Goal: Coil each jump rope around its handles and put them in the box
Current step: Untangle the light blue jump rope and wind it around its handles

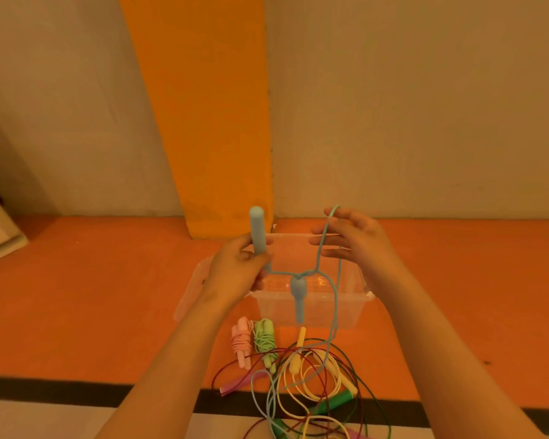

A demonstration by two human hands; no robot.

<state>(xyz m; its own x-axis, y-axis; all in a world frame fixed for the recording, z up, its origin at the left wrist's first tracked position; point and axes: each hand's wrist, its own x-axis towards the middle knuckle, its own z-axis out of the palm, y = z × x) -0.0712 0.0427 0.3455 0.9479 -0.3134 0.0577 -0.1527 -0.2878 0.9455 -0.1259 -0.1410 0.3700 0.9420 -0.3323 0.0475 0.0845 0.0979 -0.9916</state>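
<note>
holding one blue handle (256,231) upright, left hand (235,267) grips it as anchor; right hand (349,239), fingers wide, lifts the blue cord (322,245), prob to loosen the knot (301,274). 2nd handle (298,296) dangles at near side of the box (352,312).

- One head-worn view looked forward and down, close above the left hand (235,267) and right hand (352,239) mid-frame.
- The wall (425,90) filled the upper half, the floor (76,296) the lower.
</note>
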